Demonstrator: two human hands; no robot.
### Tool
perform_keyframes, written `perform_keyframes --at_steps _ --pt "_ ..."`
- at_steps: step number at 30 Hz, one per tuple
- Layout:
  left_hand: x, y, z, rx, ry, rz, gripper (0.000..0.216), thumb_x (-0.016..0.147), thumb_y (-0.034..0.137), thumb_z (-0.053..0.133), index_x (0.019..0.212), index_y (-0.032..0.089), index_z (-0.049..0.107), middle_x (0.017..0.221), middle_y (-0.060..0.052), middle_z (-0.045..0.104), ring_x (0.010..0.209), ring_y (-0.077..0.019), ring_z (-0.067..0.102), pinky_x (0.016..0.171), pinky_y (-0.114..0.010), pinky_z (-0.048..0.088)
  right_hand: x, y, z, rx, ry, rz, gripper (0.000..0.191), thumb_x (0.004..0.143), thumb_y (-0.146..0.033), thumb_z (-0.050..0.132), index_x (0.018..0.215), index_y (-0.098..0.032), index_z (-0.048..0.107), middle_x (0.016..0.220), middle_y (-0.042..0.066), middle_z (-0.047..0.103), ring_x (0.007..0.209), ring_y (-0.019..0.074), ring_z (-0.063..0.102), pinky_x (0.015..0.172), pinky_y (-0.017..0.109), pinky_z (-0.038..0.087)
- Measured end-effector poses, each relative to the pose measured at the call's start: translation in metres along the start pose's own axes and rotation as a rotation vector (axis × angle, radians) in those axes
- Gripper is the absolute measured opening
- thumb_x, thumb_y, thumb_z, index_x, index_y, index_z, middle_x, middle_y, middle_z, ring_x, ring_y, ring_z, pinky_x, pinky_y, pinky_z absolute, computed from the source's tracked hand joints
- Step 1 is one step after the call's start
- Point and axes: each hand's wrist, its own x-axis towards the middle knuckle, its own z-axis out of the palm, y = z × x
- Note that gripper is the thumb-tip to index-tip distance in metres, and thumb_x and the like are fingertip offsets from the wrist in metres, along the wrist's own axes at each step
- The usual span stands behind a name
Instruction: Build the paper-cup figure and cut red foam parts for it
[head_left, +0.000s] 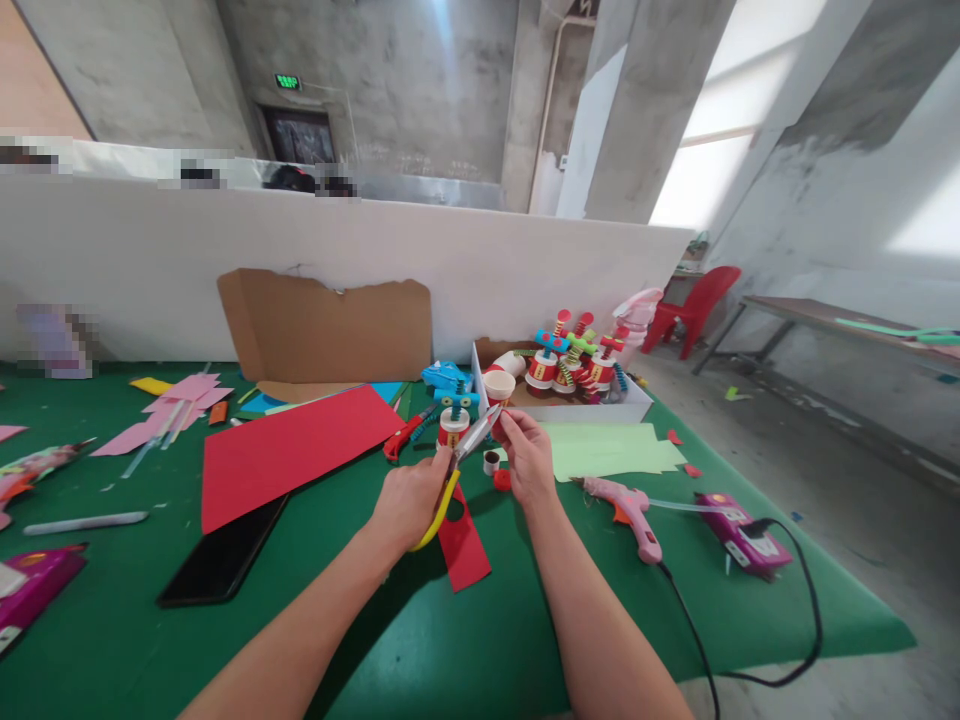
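Note:
My left hand (pixel 409 500) is closed round the yellow handles of a pair of scissors (pixel 457 465), whose blades point up and right. My right hand (pixel 527 455) pinches a small piece of red paper (pixel 497 420) at the blade tips. A strip of red paper (pixel 463 545) lies on the green table (pixel 480 640) below the hands. Just behind them stands a small cup figure with a blue top (pixel 454 415), and a small roll (pixel 491 462) and a red cap (pixel 502 480) lie between the hands.
A large red sheet (pixel 292 450) and a black phone (pixel 221 560) lie to the left. A pink glue gun (pixel 630 510) with a black cable lies to the right, next to a magenta packet (pixel 742 540). A box (pixel 630 405) of finished cup figures and pale green paper (pixel 607 450) sit behind.

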Motion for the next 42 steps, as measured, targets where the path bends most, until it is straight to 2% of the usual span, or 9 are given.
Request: perform_keyframes --at_steps 15,29,37,42 --pt "-0.0004 -0.0001 0.0016 0.007 0.005 0.019 0.025 0.094 0.026 0.034 0.116 0.019 0.044 0.098 -0.010 0.068 0.087 -0.0269 0.070 0.069 -0.033 0.051 0.0007 -0.0008 -0.0004 0.022 0.008 0.004 0.025 0.058 -0.037 0.082 0.069 -0.019 0.070 0.065 -0.001 0.067 0.059 0.0101 0.057 0.061 0.024 0.047" --pt "-0.0002 0.0002 0.0013 -0.001 -0.006 0.013 0.024 0.093 0.025 0.036 0.115 0.019 0.044 0.101 -0.011 0.067 0.086 -0.0268 0.069 0.069 -0.033 0.051 -0.0002 -0.0032 0.0005 0.035 0.002 0.030 0.026 0.057 -0.038 0.082 0.068 -0.020 0.067 0.065 -0.001 0.067 0.057 0.0101 0.057 0.058 0.024 0.048" --pt "0.0005 0.0010 -0.0001 -0.007 -0.013 -0.017 0.025 0.095 0.026 0.032 0.115 0.019 0.044 0.099 -0.011 0.068 0.086 -0.0257 0.069 0.071 -0.033 0.050 -0.0004 -0.0003 -0.0011 0.055 -0.041 0.077 0.025 0.058 -0.032 0.082 0.073 -0.020 0.067 0.068 -0.003 0.066 0.056 0.0083 0.056 0.059 0.023 0.048" --pt "0.0003 0.0016 -0.0008 -0.015 -0.012 -0.015 0.025 0.096 0.027 0.030 0.115 0.019 0.045 0.098 -0.011 0.068 0.086 -0.0254 0.069 0.071 -0.033 0.050 -0.0004 0.0013 -0.0019 0.050 -0.077 0.095 0.025 0.059 -0.032 0.082 0.072 -0.020 0.065 0.063 -0.005 0.063 0.053 0.0074 0.055 0.055 0.021 0.046"
